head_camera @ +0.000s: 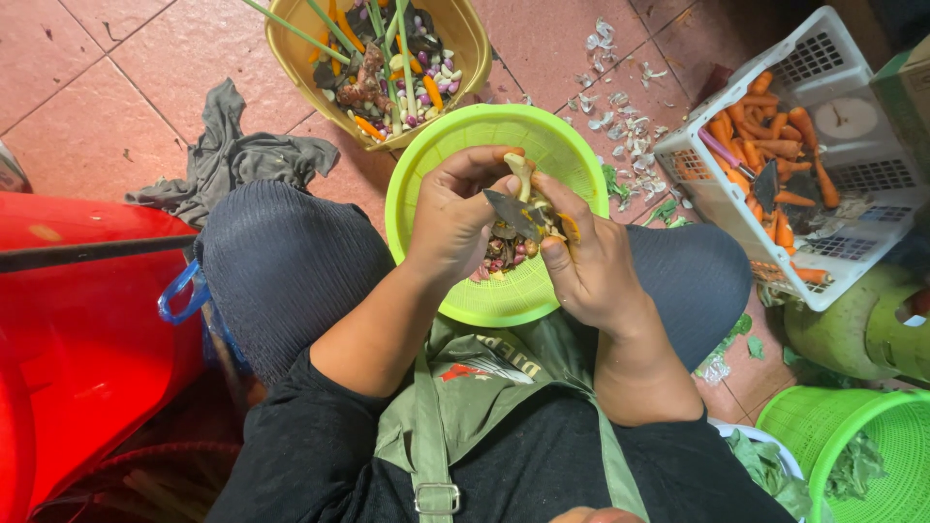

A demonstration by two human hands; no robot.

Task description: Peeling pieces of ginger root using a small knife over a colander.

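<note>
Overhead, 1 seated person is working above a lime-green strainer bowl point(567, 155) resting between the knees. Largest items around: red tub point(87, 329) beside the left leg, white crate point(877, 184) of carrots point(765, 145) on the right, yellow bowl point(465, 39) of scraps ahead, grey rag point(232, 155) on the tiled floor.

Left hand point(455, 218) is closing around a small knife point(511, 211), blade pointing across toward the right hand point(586, 261). Right hand is pinching a knobbly pale root point(524, 179), fingers wrapped tight, its tip sticking up above both thumbs, directly over the strainer.

Judgement: root is looking light, stiff, irregular, possibly slick where peeled; best gripped at its thicker lower end.
</note>
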